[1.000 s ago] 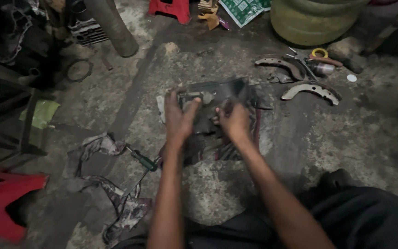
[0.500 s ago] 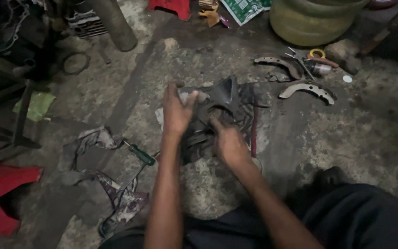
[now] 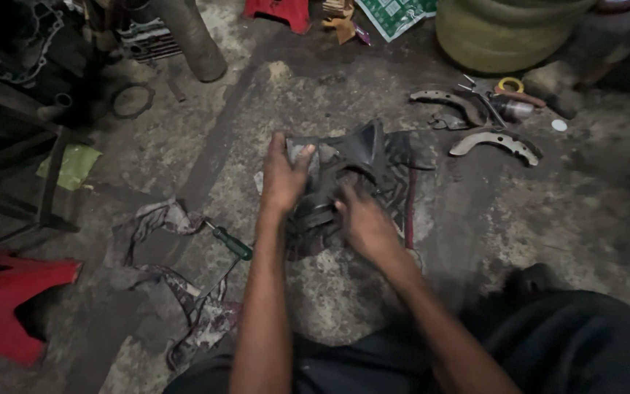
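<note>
1. Hands first: the left hand (image 3: pixel 284 175) grips the upper left edge of a dark metal part (image 3: pixel 344 171), fingers curled over its rim; the right hand (image 3: pixel 362 222) presses on the part's lower side, fingers bent, though whether they pinch anything is hidden.
2. Part sits mid-floor on a dark rag (image 3: pixel 395 182), which could slide or bunch, letting the piece shift under pressure.
3. Grease on the metal looks likely; a slipped grip could scrape knuckles on the concrete floor (image 3: pixel 563 219).
4. Green-handled screwdriver (image 3: pixel 231 242) lies at eight o'clock, near the left forearm; an elbow could knock it.
5. Curved brake shoes (image 3: pixel 497 142) and small tools rest at two o'clock, well apart, safe unless the part skids.
</note>
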